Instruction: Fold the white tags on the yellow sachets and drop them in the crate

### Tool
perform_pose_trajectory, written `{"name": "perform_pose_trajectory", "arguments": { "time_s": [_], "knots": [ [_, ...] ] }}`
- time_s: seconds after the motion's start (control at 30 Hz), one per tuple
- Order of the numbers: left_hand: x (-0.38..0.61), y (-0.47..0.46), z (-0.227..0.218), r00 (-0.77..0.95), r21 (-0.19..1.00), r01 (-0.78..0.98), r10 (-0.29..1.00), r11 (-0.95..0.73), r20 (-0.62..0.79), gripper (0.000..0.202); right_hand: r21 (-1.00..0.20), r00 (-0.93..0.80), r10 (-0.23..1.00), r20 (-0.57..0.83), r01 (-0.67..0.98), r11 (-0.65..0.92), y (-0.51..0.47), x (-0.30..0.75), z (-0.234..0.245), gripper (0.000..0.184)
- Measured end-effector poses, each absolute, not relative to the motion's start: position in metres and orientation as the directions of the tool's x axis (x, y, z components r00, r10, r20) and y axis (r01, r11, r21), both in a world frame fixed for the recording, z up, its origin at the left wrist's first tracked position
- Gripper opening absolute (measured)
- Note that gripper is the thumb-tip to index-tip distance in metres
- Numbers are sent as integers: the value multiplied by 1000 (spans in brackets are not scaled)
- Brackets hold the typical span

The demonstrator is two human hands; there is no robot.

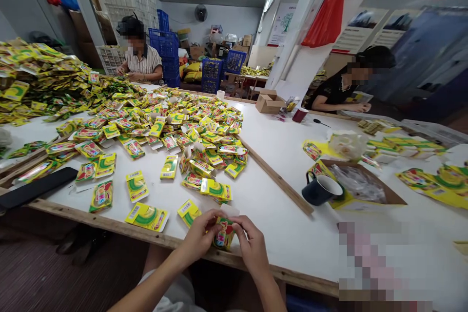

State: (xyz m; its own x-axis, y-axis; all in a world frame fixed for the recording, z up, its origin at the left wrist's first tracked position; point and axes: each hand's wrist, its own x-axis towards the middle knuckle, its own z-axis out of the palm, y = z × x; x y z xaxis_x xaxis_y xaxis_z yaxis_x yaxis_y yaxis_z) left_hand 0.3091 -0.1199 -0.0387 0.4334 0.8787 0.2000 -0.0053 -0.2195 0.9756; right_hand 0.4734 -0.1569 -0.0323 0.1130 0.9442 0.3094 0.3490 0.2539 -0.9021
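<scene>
Head view: holds a small red, green and yellow printed cardboard box (225, 234) roughly upright at the near edge of a white worktop (288, 239), pinched at one side in the left hand (201, 236) and at the other in the right hand (254, 243), both with fingers curled nearly closed, beneath a raised white flap (229, 210). Shows, farther back, a loose heap of similar yellow-and-green cardboard boxes (175, 126), and, to its right, a long brown wooden strip (276, 175) near a dark round mug (317, 191).
</scene>
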Motion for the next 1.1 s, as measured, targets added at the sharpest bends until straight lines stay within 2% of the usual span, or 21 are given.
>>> {"name": "perform_pose_trajectory", "arguments": {
  "time_s": [0.07,0.2,0.4,0.7,0.9,1.0,1.1],
  "knots": [
    [311,-117,-36,422,962,25,876,-271,235,20,-892,122,934,336,359,274,-154,472,-30,20],
    [310,-115,-33,362,955,-2,890,-296,277,32,-926,283,906,314,301,227,-152,467,-35,19],
    [305,-117,-24,385,927,110,875,-359,293,13,-906,161,927,338,320,275,-159,463,-35,15],
    [311,-112,-25,290,975,98,943,-198,163,15,-925,216,941,259,337,177,-152,461,-22,20],
    [301,-112,-32,392,941,73,877,-331,278,14,-928,174,941,290,292,232,-155,454,-34,19],
    [283,-112,-27,497,897,183,826,-402,268,25,-909,189,929,318,338,242,-166,466,-27,20],
    [253,-104,-21,628,785,398,765,-475,145,52,-852,274,910,313,504,142,-195,514,-2,24]
  ]
}}
